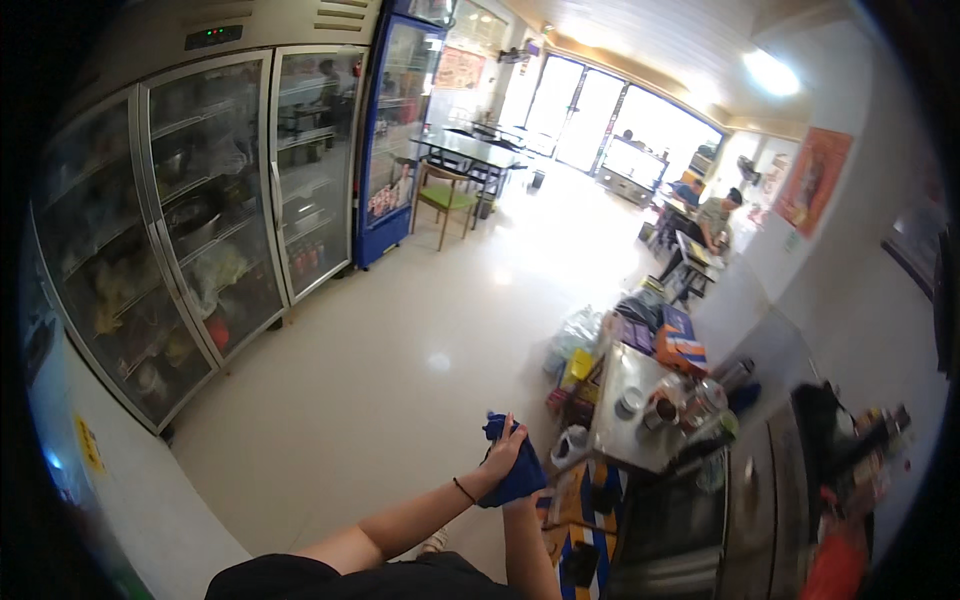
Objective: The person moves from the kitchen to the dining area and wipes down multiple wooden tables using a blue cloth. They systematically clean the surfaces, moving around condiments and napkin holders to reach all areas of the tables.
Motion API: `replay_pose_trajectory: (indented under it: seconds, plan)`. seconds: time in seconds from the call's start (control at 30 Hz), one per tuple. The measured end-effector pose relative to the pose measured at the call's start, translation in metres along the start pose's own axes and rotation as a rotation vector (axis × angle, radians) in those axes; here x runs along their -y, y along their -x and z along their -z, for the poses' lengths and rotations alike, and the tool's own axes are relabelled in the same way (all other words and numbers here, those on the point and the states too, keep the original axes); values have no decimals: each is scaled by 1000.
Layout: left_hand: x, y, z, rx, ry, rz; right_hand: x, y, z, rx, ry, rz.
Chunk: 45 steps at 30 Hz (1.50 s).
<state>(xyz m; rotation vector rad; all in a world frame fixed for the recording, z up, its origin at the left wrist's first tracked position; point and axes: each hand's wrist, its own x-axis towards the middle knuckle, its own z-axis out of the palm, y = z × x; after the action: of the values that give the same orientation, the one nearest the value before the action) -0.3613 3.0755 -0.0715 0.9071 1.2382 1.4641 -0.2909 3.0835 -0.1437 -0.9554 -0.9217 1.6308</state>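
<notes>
Both my hands are up in front of me on a blue cloth [524, 478]. My left hand [502, 455], with a thin black band on its wrist, lies over the top of the cloth and grips it. My right hand [517, 499] comes up from below; the cloth is bunched around it and hides most of its fingers. One corner of the cloth [494, 427] sticks up above my left fingers.
Tall glass-door refrigerators [215, 215] line the left wall, with a blue drinks cooler [395, 150] beyond. A steel counter [632, 420] with jars and cups stands to my right, boxes and bottles [580, 350] on the floor by it. A person [715, 220] sits at a far table.
</notes>
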Motion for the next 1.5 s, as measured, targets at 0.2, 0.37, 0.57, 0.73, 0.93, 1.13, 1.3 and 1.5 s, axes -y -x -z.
replay_pose_trajectory:
  seconds: [0.2, 0.37, 0.57, 0.73, 0.93, 1.13, 1.3, 1.5]
  plan:
    - [-20, -144, 74, -257, -37, -138, -38, -200, -122, 247, -209, -114]
    - [-47, -279, 154, -463, 168, 55, -61, -327, -223, 507, -269, -288]
    - [-67, -499, 164, -341, -61, -109, 5, -528, -255, 533, -105, -205]
    - [-15, -699, 106, 20, -851, -913, 64, -702, -178, 312, -62, -51]
    - [-47, -840, -14, 439, -408, -57, 86, -881, -82, 94, -10, -16]
    - [-11, -1030, -20, 310, -484, -315, 114, -1064, -91, 495, -133, 328]
    - [-39, -1183, -7, -235, -817, -286, 148, -1194, -146, 746, -808, -58]
    - [-34, -1365, -45, -22, -1023, -212, 156, -1382, -125, 673, -697, 43]
